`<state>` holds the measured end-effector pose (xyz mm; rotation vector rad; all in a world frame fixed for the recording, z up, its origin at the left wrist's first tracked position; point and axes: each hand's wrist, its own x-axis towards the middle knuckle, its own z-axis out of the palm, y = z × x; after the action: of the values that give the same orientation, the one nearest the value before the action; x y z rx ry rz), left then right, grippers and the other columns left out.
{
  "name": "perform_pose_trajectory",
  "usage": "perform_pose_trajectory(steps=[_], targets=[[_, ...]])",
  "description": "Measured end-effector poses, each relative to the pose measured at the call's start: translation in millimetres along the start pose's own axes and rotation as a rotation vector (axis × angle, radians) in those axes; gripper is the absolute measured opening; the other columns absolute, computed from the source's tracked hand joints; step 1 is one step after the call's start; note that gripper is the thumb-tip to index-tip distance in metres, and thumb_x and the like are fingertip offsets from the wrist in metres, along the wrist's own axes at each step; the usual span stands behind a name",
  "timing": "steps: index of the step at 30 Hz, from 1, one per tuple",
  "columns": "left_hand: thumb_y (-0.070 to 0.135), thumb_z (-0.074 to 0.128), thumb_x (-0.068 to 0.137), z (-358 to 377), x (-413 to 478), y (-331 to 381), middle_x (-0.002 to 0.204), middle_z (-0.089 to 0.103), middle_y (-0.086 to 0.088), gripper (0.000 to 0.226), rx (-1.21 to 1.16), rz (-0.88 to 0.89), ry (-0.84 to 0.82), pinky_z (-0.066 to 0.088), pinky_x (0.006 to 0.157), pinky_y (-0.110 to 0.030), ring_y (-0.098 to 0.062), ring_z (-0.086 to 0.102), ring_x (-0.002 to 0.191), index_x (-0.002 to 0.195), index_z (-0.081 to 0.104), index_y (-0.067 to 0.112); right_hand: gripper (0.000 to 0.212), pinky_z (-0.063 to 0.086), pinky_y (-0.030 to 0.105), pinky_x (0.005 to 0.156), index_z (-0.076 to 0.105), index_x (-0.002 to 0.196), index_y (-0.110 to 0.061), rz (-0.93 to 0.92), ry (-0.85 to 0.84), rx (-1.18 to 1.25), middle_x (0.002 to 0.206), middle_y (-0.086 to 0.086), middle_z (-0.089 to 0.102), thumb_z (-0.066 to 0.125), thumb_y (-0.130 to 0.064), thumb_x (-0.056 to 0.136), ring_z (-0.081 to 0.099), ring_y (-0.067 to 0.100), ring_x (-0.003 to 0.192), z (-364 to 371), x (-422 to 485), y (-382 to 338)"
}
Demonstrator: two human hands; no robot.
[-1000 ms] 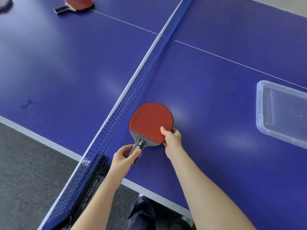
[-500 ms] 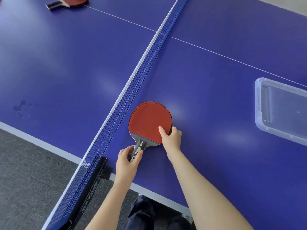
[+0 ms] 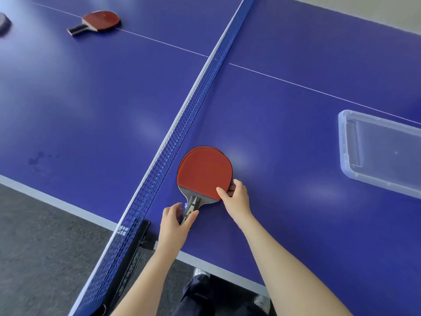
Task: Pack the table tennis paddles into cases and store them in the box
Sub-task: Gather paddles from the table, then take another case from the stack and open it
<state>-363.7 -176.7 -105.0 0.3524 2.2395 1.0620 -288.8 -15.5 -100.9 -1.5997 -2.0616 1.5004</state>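
A red paddle [image 3: 204, 173] lies flat on the blue table just right of the net. Under it a second round layer with a dark rim, apparently a case [image 3: 222, 151], peeks out along the top right edge. My left hand [image 3: 175, 222] grips the paddle's grey handle. My right hand [image 3: 237, 197] pinches the lower right edge, thumb on the red face and fingers on the dark rim. A clear plastic box [image 3: 346, 156] stands at the right. Another red paddle [image 3: 101, 20] lies far off on the left half.
The blue net [image 3: 182, 131] runs diagonally across the table, its black clamp [image 3: 143, 236] beside my left hand. A dark object [image 3: 3, 23] is cut off at the far left edge. Grey floor lies below the table's near edge.
The paddle has shifted a little against the layer beneath, so a second rim now shows at its top right. My left hand has closed further down the handle.
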Motion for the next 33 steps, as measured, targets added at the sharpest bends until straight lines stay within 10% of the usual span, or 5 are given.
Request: perform_pose_trajectory(steps=[8, 16, 22, 33], targets=[[0.048, 0.062, 0.086, -13.1, -7.0, 11.2, 0.151, 0.033, -0.004, 0.074, 0.479, 0.247, 0.060, 0.031, 0.108, -0.039, -0.022, 0.032, 0.138, 0.143, 0.037, 0.010, 0.064, 0.033, 0.030, 0.107, 0.024, 0.148, -0.012, -0.128, -0.091, -0.323, 0.151, 0.002, 0.029, 0.052, -0.036, 0.095, 0.032, 0.017, 0.138, -38.1, -29.7, 15.8], [0.048, 0.083, 0.064, 14.6, -1.3, 55.3, 0.129, 0.061, -0.010, 0.070, 0.945, 0.707, -0.118, 0.053, 0.088, -0.040, -0.026, 0.061, 0.117, 0.118, 0.066, 0.006, 0.060, 0.028, 0.029, 0.112, 0.021, 0.149, -0.012, -0.178, -0.112, -0.693, 0.155, 0.005, 0.025, 0.044, -0.036, 0.099, 0.027, 0.019, 0.141, -89.2, -49.4, 34.6], [0.053, 0.038, 0.097, 63.8, -5.5, 110.0, 0.160, 0.010, -0.002, 0.071, 1.128, 0.766, -0.333, 0.006, 0.119, -0.034, -0.017, 0.005, 0.148, 0.152, 0.016, 0.012, 0.059, 0.030, 0.031, 0.112, 0.022, 0.149, -0.012, -0.087, -0.045, -0.721, 0.154, 0.005, 0.026, 0.042, -0.037, 0.100, 0.029, 0.021, 0.140, -140.4, -65.7, 55.7], [0.054, 0.041, 0.096, 148.9, -66.4, 165.5, 0.140, 0.042, -0.001, 0.061, 1.245, 0.747, -0.533, 0.029, 0.108, -0.033, -0.020, 0.040, 0.130, 0.140, 0.034, 0.013, 0.057, 0.036, 0.033, 0.108, 0.025, 0.148, -0.013, 0.050, 0.032, -0.639, 0.152, 0.005, 0.030, 0.045, -0.035, 0.099, 0.035, 0.022, 0.137, -251.4, -123.4, 122.7]])
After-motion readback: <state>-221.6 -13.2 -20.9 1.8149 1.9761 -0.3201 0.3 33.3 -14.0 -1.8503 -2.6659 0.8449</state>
